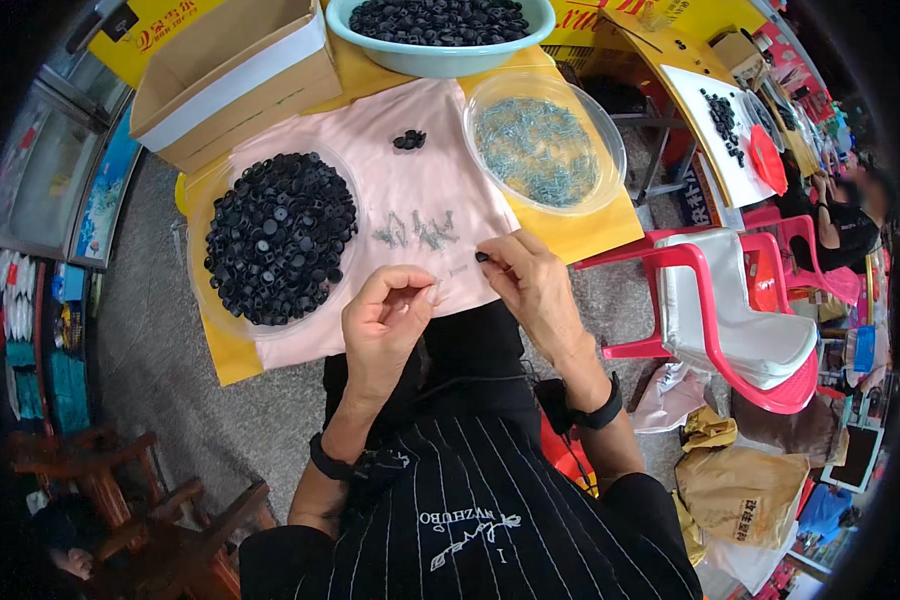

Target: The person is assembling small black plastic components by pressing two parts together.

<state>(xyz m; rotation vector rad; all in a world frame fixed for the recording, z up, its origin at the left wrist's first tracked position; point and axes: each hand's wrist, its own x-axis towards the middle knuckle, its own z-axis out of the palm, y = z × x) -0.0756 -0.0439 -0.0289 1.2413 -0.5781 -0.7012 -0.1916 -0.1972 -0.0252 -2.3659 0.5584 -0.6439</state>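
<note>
My right hand [532, 288] pinches a small black plastic cap [482, 257] between thumb and forefinger over the pink cloth [410, 185]. To its left, my left hand [388, 315] is closed in a pinch near the cloth's front edge; what sits between its fingertips is too small to make out. Just beyond both hands lies a loose group of thin metal pieces [432, 232], like small screws or pins. Farther back is a little cluster of black parts [409, 140]. A heap of black caps [280, 235] fills a round clear tray at the left.
A clear round tray [615, 165] of silvery metal pieces stands at the right. Behind are a light-blue basin [440, 60] of black parts and a cardboard box [235, 85]. A pink chair [660, 285] with a white cover stands right; another person [850, 225] sits beyond.
</note>
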